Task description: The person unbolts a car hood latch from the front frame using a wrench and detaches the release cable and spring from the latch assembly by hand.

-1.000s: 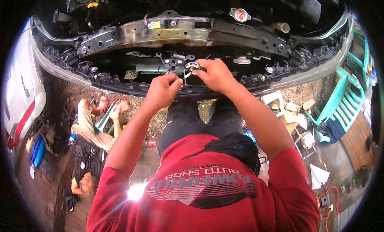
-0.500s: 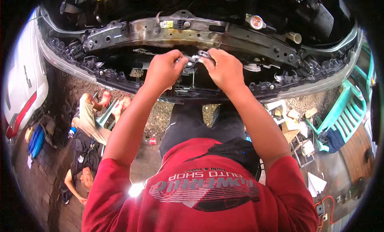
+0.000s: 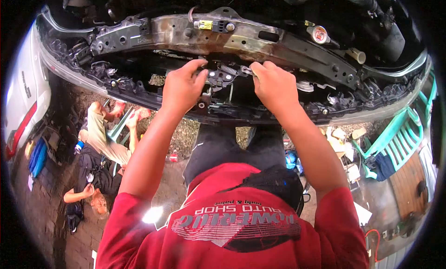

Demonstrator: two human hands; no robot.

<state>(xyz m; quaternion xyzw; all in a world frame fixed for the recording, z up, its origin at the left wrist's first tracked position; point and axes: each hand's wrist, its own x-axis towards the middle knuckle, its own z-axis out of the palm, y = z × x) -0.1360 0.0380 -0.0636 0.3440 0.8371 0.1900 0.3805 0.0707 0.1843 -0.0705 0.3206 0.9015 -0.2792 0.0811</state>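
A dark hood latch (image 3: 222, 78) with bright rivets sits in the opening below the metal crossbar, between my hands. A coil spring (image 3: 227, 69) runs along its upper edge. At its right end, my right hand (image 3: 277, 85) pinches a small metal latch lever (image 3: 246, 70); the fingertips partly cover it. My left hand (image 3: 182, 87) is by the latch's left side, thumb and index finger apart with a gap between them. Whether the left thumb touches the latch is unclear.
The metal crossbar (image 3: 213, 39) arches above my hands, and a radiator cap (image 3: 320, 35) is at upper right. Black front trim (image 3: 153, 102) curves below. A person (image 3: 100, 171) is at lower left. A green plastic chair (image 3: 395, 143) stands at right, a white car (image 3: 28, 88) at left.
My hands have moved apart, the right one shifting right, and more of the latch and spring now shows between them. The left thumb and index finger have spread. The camera view has shifted slightly.
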